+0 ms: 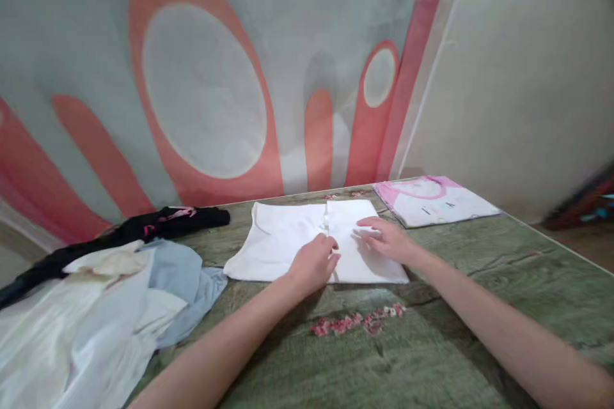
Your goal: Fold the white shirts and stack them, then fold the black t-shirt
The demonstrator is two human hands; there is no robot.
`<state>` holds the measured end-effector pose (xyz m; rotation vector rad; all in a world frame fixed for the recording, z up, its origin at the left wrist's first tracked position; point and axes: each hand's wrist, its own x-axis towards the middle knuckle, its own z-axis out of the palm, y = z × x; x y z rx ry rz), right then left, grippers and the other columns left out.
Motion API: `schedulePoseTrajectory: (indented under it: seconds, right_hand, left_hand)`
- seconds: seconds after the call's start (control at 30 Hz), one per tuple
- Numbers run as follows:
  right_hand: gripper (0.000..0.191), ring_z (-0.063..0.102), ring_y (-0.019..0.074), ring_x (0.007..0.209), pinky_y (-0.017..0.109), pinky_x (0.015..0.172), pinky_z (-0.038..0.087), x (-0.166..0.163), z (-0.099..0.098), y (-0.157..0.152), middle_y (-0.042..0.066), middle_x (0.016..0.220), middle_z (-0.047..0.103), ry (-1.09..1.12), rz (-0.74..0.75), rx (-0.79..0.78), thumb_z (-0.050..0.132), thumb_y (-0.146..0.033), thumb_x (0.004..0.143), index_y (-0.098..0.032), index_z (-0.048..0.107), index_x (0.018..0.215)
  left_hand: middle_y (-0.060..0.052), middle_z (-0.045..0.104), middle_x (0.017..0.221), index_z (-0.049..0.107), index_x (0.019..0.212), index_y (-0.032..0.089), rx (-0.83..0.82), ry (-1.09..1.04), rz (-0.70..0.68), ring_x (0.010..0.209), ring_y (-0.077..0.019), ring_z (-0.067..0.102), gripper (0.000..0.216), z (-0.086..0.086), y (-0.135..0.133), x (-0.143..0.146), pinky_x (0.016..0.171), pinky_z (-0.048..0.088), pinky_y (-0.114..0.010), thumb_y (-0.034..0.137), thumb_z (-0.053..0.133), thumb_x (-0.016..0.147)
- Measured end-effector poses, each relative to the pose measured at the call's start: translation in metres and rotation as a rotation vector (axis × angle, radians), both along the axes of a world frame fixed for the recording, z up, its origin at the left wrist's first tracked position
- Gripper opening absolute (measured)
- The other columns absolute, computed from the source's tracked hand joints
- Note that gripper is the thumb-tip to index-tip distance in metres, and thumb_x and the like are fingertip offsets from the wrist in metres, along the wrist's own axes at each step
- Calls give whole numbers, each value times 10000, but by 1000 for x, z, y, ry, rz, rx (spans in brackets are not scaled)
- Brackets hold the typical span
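Note:
A white garment (288, 227) lies folded on the table in front of me, its right part doubled over so that an edge runs down the middle. My left hand (314, 262) is at that edge, fingers curled and thumb bent in, closed on the cloth; the fingertips are partly hidden. Over the right part of the garment is my right hand (386, 239), its fingers stretched out and apart, with nothing held in them. Whether its fingertips touch the fabric I cannot tell.
A loose pile of white and light blue clothes (110, 313) lies at the left, with a black garment (144, 227) behind it. A folded pink and white shirt (432, 199) rests at the back right. The wood-patterned table (374, 364) meets a printed wall panel (307, 32).

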<state>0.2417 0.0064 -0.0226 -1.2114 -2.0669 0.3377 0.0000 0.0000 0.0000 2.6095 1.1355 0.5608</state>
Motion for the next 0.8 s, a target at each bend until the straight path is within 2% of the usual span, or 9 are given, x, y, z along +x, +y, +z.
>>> schedulePoseTrajectory:
  seconds: [0.07, 0.17, 0.23, 0.3, 0.4, 0.53, 0.63, 0.7, 0.8]
  right_hand:
    - [215, 572, 177, 842, 320, 757, 461, 0, 5, -3, 78, 940, 614, -3, 27, -78, 547, -212, 781, -167, 607, 983]
    - [145, 558, 140, 675, 268, 614, 457, -6, 10, -9, 44, 816, 608, -16, 92, -158, 546, -216, 784, -172, 628, 895]
    - [121, 552, 136, 668, 264, 621, 450, -14, 11, -13, 34, 793, 602, -34, 155, -171, 539, -202, 792, -176, 631, 864]
    - [132, 559, 146, 743, 272, 685, 448, -25, 12, -18, 39, 825, 600, -62, 232, -152, 511, -170, 809, -179, 629, 867]
    - [206, 553, 158, 840, 279, 754, 434, -39, 13, -26, 56, 898, 585, -127, 307, -117, 450, -125, 838, -181, 620, 941]
    - [355, 542, 156, 801, 272, 708, 420, -53, 15, -36, 58, 930, 544, -305, 316, -89, 392, -105, 859, -220, 544, 1158]
    - [416, 523, 158, 736, 275, 658, 396, -60, 17, -42, 43, 903, 526, -486, 313, -54, 396, -112, 858, -275, 488, 1229]
    - [384, 513, 158, 718, 275, 646, 382, -63, 17, -44, 42, 894, 524, -553, 298, -44, 406, -112, 850, -259, 513, 1189]
    - [256, 512, 154, 735, 268, 664, 380, -63, 17, -43, 51, 891, 526, -544, 268, -59, 400, -104, 846, -190, 579, 1009]
  left_hand:
    - [-48, 599, 858, 551, 937, 177, -33, 0, 32, 763, -179, 564, 146, -3, 0, -2, 685, 422, -267, 237, 464, 837]
    - [-44, 612, 834, 550, 948, 171, -76, -23, 42, 761, -177, 570, 152, -7, 0, -6, 691, 423, -263, 204, 464, 826]
    - [-41, 621, 837, 550, 959, 171, -103, -51, 26, 771, -174, 576, 167, -8, 0, -10, 698, 425, -258, 176, 463, 816]
    - [-38, 629, 828, 553, 964, 169, -141, -74, 19, 771, -170, 583, 182, -8, 1, -12, 700, 429, -255, 155, 465, 805]
    - [-38, 641, 812, 556, 956, 161, -191, -117, 15, 762, -167, 592, 179, -7, 2, -13, 701, 435, -252, 152, 478, 795]
    - [-30, 645, 795, 549, 928, 156, -249, -175, 39, 741, -157, 597, 163, -6, 3, -12, 668, 437, -237, 138, 482, 780]
    - [-23, 641, 787, 551, 886, 158, -276, -179, 74, 743, -149, 595, 155, -6, 4, -11, 662, 435, -227, 107, 473, 762]
    - [-25, 639, 795, 557, 872, 158, -271, -172, 85, 751, -150, 593, 146, -6, 4, -11, 668, 435, -228, 111, 476, 760]
    - [-31, 641, 802, 570, 878, 151, -243, -165, 82, 755, -156, 592, 153, -8, 5, -11, 673, 437, -233, 121, 479, 759]
